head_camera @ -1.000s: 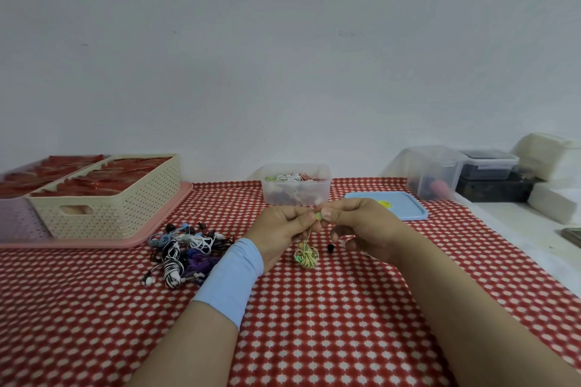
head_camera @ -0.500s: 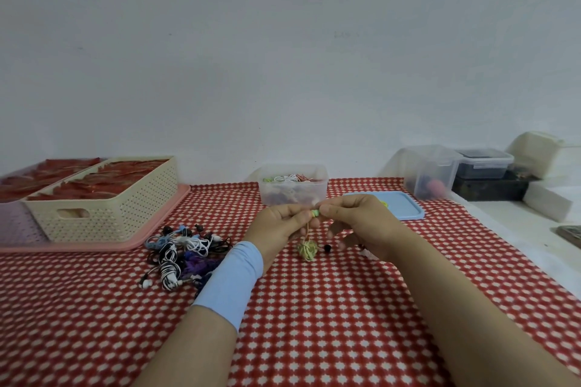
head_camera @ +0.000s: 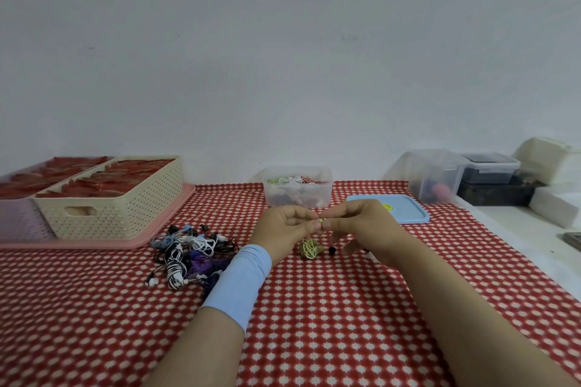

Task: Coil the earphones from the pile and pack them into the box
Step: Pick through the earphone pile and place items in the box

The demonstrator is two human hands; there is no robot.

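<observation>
Yellow-green earphones [head_camera: 309, 248] bunch just below the fingertips [head_camera: 327, 225], over the middle of the tablecloth [head_camera: 314, 308], cord running up into a pinch shared by left hand [head_camera: 283, 226] and right hand [head_camera: 358, 223]. The clear box [head_camera: 297, 198] stands straight beyond, toward the far edge.

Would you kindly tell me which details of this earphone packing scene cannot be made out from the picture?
All in the head view:
Green earphones: fingertips of the left hand and right hand hide the pinched part, all but a speck; the hanging coil is too small to read its winding.
Clear box: contents blurred by its cloudy wall.
Pile: tangled, partly behind the blue sleeve; uncountable.
</observation>
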